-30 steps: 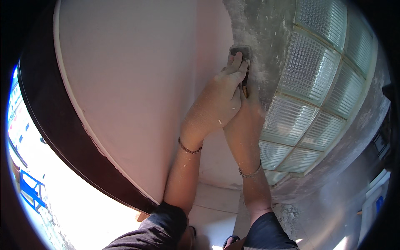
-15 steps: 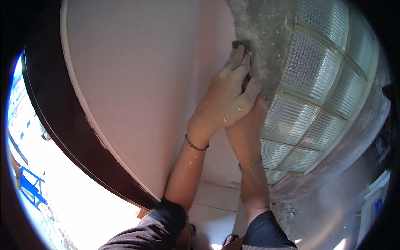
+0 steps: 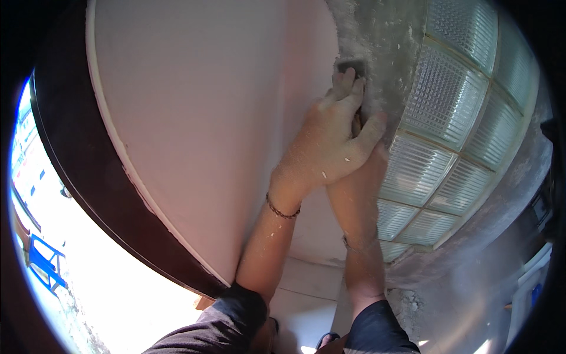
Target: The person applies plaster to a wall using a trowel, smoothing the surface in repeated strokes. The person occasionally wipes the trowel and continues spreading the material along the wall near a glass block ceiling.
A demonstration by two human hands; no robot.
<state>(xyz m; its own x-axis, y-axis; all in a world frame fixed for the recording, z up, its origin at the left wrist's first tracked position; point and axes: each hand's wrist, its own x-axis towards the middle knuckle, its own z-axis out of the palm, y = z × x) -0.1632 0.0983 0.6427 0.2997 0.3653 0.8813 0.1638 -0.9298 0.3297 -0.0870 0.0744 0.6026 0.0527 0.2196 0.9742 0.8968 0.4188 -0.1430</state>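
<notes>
A dark, flat-headed hand tool (image 3: 351, 66) lies against the rough grey strip of wall (image 3: 392, 71), at its border with the smooth pinkish-white wall (image 3: 188, 118). My left hand (image 3: 330, 138), dusty and with a braided band at the wrist, is closed over the tool, its fingertips pressed near the dark head. A bit of brownish handle shows between its thumb and fingers. Underneath, my right hand (image 3: 380, 154) is crossed by the left one, and its fingers are hidden. Pale dust and small chips cling to both arms.
Right of the grey strip is a panel of ribbed glass blocks (image 3: 448, 94). A dark curved frame (image 3: 76, 153) edges the white wall on the left, with a blue plastic stool (image 3: 46, 259) beyond it in bright light. Grey rubble (image 3: 407, 304) lies on the floor below.
Both hands and the tool have shifted slightly right and a little down along the grey strip. The hold looks the same.
</notes>
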